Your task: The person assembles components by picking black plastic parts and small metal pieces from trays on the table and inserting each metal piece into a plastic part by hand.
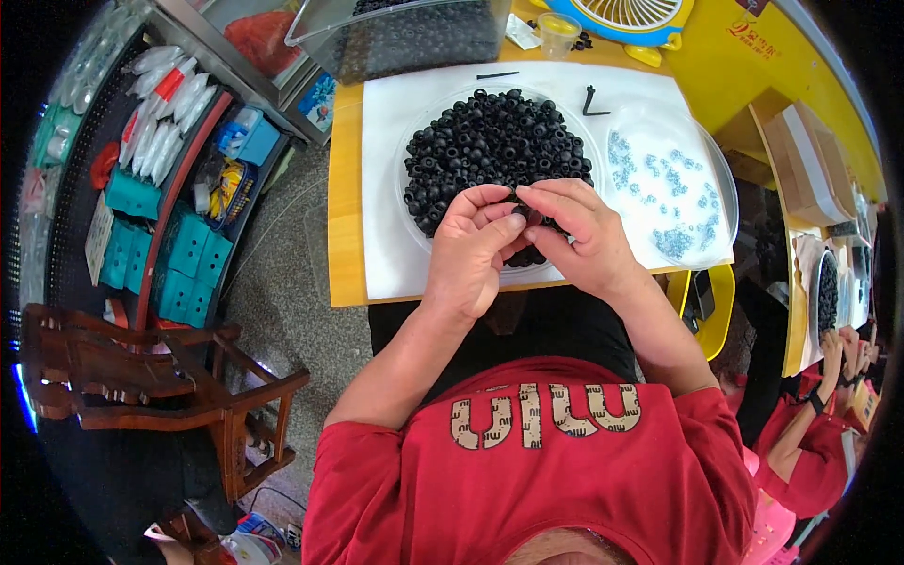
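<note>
My left hand [471, 247] and my right hand [591, 234] meet over the near edge of a round clear tray [399, 200]. Their fingertips pinch a small dark piece [531, 216] between them, mostly covered by the fingers; it resembles the parts below. A heap of small black ring-like parts [490, 141] with round holes fills the tray. To the right, a second round clear tray [729, 193] holds loose bits that are tiny, clear and bluish [673, 243].
Two thin black tools [590, 102] lie on the white sheet [386, 273] covering the wooden table. Behind stand a clear bin [424, 47] of black parts, a small cup [558, 36] and a blue fan [631, 19]. Left are a wooden chair [231, 405] and shelves; a co-worker [800, 452] sits right.
</note>
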`<act>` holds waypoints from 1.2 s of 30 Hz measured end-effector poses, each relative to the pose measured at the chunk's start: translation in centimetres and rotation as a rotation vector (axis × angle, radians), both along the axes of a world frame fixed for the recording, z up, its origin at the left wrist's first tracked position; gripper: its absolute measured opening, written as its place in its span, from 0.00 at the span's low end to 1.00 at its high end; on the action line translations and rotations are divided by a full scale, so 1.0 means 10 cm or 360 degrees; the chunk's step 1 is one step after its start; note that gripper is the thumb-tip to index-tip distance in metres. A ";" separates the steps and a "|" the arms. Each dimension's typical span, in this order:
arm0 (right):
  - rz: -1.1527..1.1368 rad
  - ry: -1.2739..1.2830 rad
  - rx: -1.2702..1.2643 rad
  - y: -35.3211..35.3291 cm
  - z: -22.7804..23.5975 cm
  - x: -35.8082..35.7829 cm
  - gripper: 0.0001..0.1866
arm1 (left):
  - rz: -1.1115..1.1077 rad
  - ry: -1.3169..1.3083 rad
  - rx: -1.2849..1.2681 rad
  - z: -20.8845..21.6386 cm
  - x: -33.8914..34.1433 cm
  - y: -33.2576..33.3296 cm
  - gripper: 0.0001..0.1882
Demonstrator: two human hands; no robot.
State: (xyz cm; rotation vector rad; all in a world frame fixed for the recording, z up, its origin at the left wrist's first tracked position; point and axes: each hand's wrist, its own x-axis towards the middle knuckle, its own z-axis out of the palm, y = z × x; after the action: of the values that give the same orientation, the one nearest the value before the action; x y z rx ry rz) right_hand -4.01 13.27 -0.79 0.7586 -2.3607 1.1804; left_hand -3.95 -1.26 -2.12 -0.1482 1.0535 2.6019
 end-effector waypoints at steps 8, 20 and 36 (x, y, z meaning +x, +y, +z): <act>-0.0125 0.0248 0.0076 -0.05 -0.07 0.02 0.16 | 0.0151 0.0101 -0.0110 -0.03 0.07 0.07 0.14; 0.0152 -0.0344 -0.0143 0.12 0.03 0.00 0.11 | 0.0175 0.0328 -0.0391 -0.08 0.09 0.12 0.15; 0.0053 -0.0278 -0.0051 0.15 0.04 0.03 0.07 | 0.0045 0.0398 -0.0476 -0.07 0.11 0.12 0.15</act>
State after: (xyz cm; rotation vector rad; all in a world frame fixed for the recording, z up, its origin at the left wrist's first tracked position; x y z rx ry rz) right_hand -3.75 14.82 -0.41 0.7132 -2.4704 1.3452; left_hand -2.83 -0.08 -2.81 0.0969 1.5354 2.5186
